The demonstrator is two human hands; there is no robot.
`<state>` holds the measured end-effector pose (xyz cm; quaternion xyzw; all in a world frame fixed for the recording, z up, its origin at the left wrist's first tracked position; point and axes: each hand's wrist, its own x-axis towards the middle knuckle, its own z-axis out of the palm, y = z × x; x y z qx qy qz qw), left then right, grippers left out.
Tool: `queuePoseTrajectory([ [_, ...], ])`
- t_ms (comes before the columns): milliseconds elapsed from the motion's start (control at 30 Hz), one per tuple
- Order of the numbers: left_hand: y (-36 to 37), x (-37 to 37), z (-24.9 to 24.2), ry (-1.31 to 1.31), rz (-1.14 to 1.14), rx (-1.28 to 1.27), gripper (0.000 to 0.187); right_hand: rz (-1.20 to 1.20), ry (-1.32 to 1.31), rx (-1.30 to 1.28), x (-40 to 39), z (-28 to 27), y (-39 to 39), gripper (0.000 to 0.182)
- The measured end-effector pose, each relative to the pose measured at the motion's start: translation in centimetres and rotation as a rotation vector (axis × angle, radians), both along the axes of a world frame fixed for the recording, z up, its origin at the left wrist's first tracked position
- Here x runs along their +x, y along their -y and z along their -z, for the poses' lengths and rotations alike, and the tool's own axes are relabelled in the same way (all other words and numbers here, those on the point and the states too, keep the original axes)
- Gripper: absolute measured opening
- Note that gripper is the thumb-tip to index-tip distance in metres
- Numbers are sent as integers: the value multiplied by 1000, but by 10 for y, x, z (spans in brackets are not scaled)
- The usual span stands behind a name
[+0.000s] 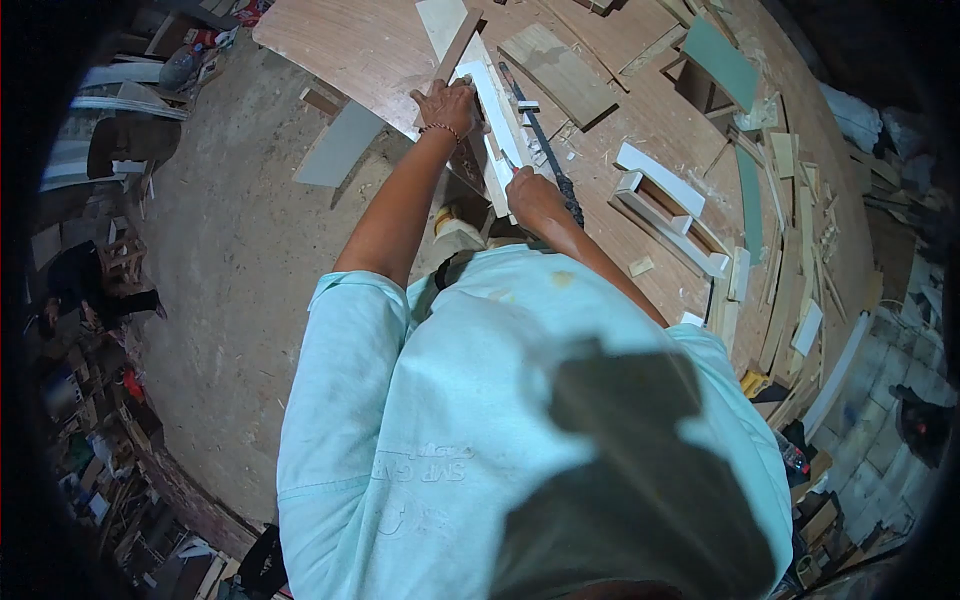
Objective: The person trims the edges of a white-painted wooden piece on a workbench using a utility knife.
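Observation:
My left hand, with a beaded band at its wrist, grips the upper part of a long white-faced wooden piece at the table edge. A narrow brown wood strip runs away just beyond its fingers. Lower on the same piece, my right hand is closed round a slim tool with a red part; its exact kind cannot be made out. The tool's tip is close to the white surface. A dark bar clamp lies just right of the piece.
On the table are a flat wooden board, a white-edged wooden box, a green panel and several offcuts. A grey panel juts out beside the table over the floor. Another person is at far left.

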<state>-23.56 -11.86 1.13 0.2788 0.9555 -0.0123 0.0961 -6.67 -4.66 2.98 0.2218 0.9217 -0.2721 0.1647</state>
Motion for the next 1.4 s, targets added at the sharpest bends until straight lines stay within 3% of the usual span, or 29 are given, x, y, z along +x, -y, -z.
queuePoseTrajectory([
  [333,3,3,4,8,3,52,35,22,83,-18,2,5,-5,34],
  [400,4,1,6,-34,0,125,35,139,66,-77,-5,1,-9,35],
  [500,3,5,-4,28,5,102,36,124,-29,-105,-17,-9,-17,35],
  [633,3,2,0,-17,-4,87,35,-167,-150,83,-43,35,-28,34],
  [833,2,4,-4,29,-12,83,34,35,-139,-31,-58,28,-19,35],
  [1400,1,4,0,1,-22,76,31,-47,-66,-62,-64,12,-17,37],
])
